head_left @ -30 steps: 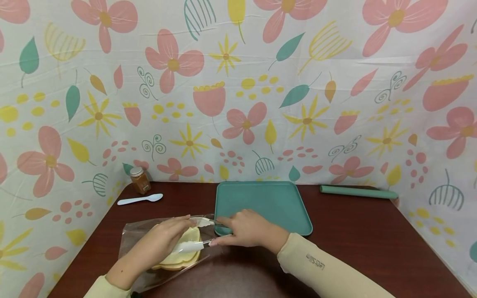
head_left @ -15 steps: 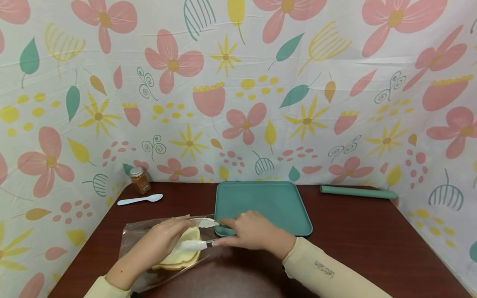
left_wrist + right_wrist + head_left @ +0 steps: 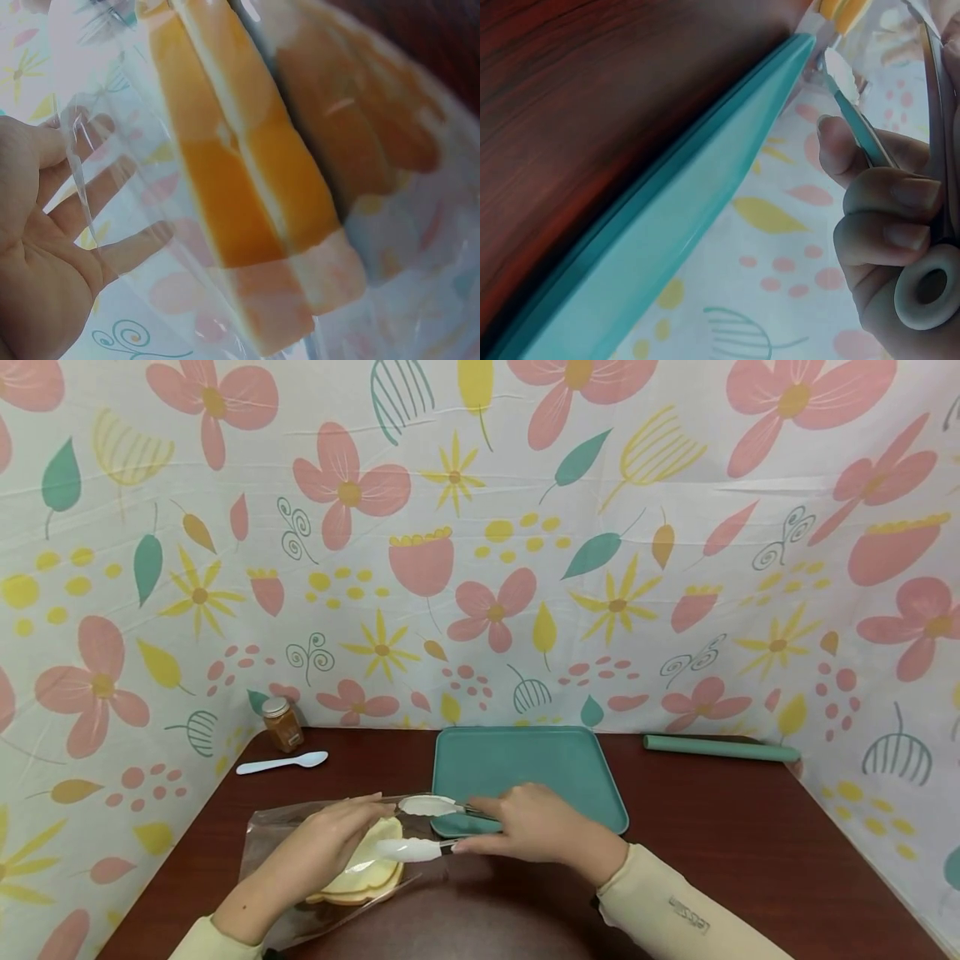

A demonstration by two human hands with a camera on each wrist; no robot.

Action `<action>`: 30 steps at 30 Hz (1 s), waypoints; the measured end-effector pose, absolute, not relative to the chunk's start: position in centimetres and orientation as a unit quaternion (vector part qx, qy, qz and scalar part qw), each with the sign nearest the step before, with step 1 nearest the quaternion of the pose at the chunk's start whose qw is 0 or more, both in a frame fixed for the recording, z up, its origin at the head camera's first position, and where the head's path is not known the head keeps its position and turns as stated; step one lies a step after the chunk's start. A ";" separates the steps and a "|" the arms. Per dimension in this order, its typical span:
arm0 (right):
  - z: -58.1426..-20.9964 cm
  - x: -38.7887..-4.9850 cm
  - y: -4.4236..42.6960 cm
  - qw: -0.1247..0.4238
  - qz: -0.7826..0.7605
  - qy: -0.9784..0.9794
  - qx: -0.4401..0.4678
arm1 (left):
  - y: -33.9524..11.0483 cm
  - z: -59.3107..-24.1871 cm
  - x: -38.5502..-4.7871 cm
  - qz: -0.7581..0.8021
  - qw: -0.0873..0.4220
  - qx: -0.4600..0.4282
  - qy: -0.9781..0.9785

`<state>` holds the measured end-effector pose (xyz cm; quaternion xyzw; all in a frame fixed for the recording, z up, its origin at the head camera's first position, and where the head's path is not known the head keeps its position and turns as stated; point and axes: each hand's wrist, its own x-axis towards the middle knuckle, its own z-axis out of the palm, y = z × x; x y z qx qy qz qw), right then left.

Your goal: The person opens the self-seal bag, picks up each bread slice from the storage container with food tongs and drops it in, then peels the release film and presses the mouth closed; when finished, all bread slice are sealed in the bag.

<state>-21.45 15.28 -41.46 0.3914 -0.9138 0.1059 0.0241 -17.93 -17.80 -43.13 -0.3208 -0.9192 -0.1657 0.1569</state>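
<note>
Two stacked slices of bread (image 3: 363, 881) lie in a clear plastic bag (image 3: 266, 835) at the table's left front. In the left wrist view, film covers part of the bread's brown crust (image 3: 240, 187). My left hand (image 3: 318, 847) is over the bag, its fingers extended and spread against the film. With my right hand (image 3: 536, 827) I grip metal tongs with white tips (image 3: 411, 849). The tongs' arms stand apart with nothing between them, the tips at the bag's right end beside the bread. A grey ring (image 3: 930, 289) shows at the tongs' end in the right wrist view.
A teal tray (image 3: 525, 768) lies behind my right hand. At the back left stand a brown jar with a pale lid (image 3: 282, 724) and a white spoon (image 3: 285, 763). A green roll (image 3: 720, 747) lies at the back right. Flowered cloth (image 3: 480, 552) surrounds the table.
My right hand has drawn the tongs rightward, so their tips have slid back off most of the bread. The left hand, bread and bag stay in place.
</note>
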 end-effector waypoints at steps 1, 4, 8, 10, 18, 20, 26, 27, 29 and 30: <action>-41.4 -21.4 15.6 0.020 0.112 -0.914 0.390 | -17.8 -43.2 -17.9 -0.164 0.159 -0.321 -0.919; -41.1 -21.1 16.5 0.012 0.123 -0.916 0.383 | -17.8 -43.2 -17.9 -0.160 0.166 -0.323 -0.918; -40.6 -20.7 17.7 0.015 0.123 -0.921 0.371 | -17.8 -43.2 -17.9 -0.159 0.169 -0.323 -0.918; -40.4 -20.4 18.3 0.016 0.125 -0.924 0.361 | -17.8 -43.2 -17.9 -0.159 0.170 -0.324 -0.917; -39.9 -19.2 21.4 0.050 0.111 -0.935 0.332 | -17.8 -43.4 -17.9 -0.162 0.170 -0.331 -0.914; -39.7 -18.9 22.3 0.043 0.114 -0.943 0.309 | -17.8 -43.3 -17.8 -0.166 0.157 -0.329 -0.916; -39.0 -17.8 25.4 0.037 0.121 -0.962 0.243 | -17.9 -43.3 -18.0 -0.175 0.144 -0.334 -0.915; -39.0 -17.7 26.0 0.041 0.122 -0.963 0.235 | -18.0 -43.4 -18.1 -0.175 0.146 -0.335 -0.914; -39.1 -17.4 27.2 0.044 0.125 -0.967 0.217 | -18.0 -43.4 -18.1 -0.175 0.151 -0.337 -0.913; -39.1 -17.3 27.8 0.046 0.128 -0.969 0.207 | -17.9 -43.4 -18.2 -0.173 0.156 -0.337 -0.912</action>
